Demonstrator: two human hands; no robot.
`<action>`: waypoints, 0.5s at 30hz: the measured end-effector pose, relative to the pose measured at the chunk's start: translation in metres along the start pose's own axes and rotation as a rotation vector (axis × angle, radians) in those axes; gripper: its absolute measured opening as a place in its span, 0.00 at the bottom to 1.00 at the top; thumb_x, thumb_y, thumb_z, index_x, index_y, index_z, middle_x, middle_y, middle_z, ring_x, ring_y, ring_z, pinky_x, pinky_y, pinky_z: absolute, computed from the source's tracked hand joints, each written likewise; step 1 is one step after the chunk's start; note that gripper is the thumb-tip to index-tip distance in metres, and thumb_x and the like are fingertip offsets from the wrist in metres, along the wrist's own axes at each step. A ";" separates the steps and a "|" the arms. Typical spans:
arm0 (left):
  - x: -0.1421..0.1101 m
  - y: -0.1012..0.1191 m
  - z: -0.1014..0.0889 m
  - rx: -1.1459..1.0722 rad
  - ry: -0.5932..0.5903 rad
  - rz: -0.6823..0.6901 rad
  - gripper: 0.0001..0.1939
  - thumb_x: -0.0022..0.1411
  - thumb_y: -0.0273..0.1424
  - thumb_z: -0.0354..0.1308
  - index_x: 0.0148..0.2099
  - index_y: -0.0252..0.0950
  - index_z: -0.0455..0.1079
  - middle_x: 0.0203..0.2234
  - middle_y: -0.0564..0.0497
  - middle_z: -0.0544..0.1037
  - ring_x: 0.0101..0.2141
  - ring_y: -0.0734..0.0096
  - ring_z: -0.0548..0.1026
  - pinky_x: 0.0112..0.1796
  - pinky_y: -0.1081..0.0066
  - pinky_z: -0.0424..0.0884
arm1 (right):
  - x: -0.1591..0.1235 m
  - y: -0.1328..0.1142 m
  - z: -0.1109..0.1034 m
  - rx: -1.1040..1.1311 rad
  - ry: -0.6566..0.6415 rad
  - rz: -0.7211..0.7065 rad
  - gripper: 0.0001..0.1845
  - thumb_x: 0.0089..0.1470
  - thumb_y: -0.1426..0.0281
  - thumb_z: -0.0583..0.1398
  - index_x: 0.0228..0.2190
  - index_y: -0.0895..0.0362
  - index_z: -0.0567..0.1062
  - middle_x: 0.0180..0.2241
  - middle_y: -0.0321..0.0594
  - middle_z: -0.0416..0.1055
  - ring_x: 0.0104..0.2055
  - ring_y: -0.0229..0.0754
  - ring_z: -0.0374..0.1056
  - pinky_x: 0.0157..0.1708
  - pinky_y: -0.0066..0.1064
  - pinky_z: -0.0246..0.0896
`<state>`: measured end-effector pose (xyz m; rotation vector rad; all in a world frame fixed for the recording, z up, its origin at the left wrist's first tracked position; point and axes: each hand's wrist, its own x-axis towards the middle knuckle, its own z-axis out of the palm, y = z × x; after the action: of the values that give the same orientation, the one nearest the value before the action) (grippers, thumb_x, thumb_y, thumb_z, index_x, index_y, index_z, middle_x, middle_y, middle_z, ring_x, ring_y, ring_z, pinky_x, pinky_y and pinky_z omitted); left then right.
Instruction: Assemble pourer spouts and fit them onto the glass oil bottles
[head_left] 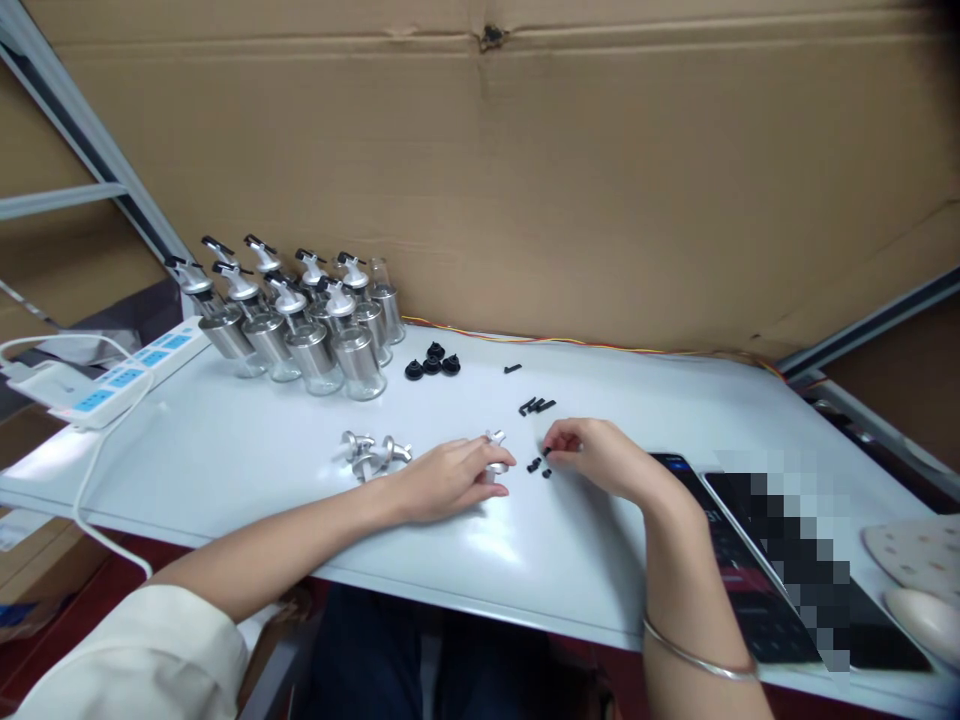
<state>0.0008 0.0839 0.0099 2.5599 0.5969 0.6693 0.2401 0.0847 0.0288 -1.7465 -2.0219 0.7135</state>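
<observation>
My left hand (446, 480) rests near the table's middle, its fingers closed around a silver pourer spout (496, 438) that is partly covered by them. Just to the right, my right hand (600, 452) pinches a small black piece (547, 452), mostly hidden by the fingertips. Below those fingertips lie several small black plugs (534, 465). Behind them is a group of thin black levers (537, 406), with one single lever (512, 369) farther back. Left of my left hand sit several more silver spouts (367, 462). Several round black stoppers (432, 364) are clustered farther back.
Several glass bottles with steel sleeves (311, 350), most topped with pourers, stand at the back left. A white power strip (142, 372) lies along the left edge. Two dark phone-like devices (739, 560) lie at the right. A cardboard wall (525, 200) closes the back.
</observation>
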 end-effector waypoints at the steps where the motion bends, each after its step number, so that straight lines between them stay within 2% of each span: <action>1: 0.000 0.000 0.000 -0.004 0.002 0.005 0.12 0.66 0.35 0.50 0.49 0.36 0.61 0.36 0.45 0.75 0.36 0.67 0.74 0.40 0.68 0.70 | 0.000 -0.002 -0.001 -0.006 0.030 -0.010 0.06 0.41 0.76 0.59 0.21 0.54 0.74 0.20 0.33 0.72 0.23 0.40 0.67 0.25 0.30 0.61; 5: 0.001 0.000 -0.001 0.014 0.013 0.012 0.12 0.66 0.35 0.49 0.49 0.35 0.62 0.35 0.45 0.75 0.35 0.66 0.73 0.40 0.68 0.70 | -0.002 -0.014 -0.003 0.066 0.118 -0.058 0.04 0.44 0.74 0.57 0.22 0.55 0.69 0.22 0.35 0.72 0.25 0.40 0.68 0.27 0.31 0.61; 9: 0.000 0.000 0.000 0.026 -0.011 -0.013 0.12 0.67 0.35 0.48 0.49 0.35 0.61 0.37 0.44 0.74 0.36 0.66 0.73 0.41 0.67 0.70 | -0.004 -0.030 -0.003 0.337 0.103 -0.132 0.06 0.46 0.71 0.59 0.23 0.55 0.65 0.28 0.37 0.73 0.28 0.39 0.69 0.31 0.31 0.64; 12: 0.000 0.000 0.001 0.031 -0.023 0.002 0.12 0.67 0.35 0.47 0.49 0.35 0.60 0.37 0.44 0.73 0.37 0.66 0.73 0.43 0.66 0.69 | -0.005 -0.037 0.000 0.502 0.069 -0.203 0.05 0.47 0.69 0.61 0.25 0.56 0.68 0.28 0.37 0.72 0.30 0.38 0.68 0.33 0.31 0.65; 15: -0.001 0.000 0.001 0.025 -0.011 0.038 0.12 0.68 0.36 0.45 0.49 0.35 0.60 0.36 0.45 0.72 0.36 0.66 0.72 0.42 0.66 0.69 | -0.004 -0.040 0.003 0.569 -0.010 -0.215 0.07 0.48 0.67 0.61 0.30 0.57 0.75 0.29 0.39 0.74 0.31 0.39 0.69 0.33 0.32 0.64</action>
<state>0.0007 0.0834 0.0094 2.6022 0.5569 0.6644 0.2074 0.0761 0.0509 -1.1833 -1.7422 1.0907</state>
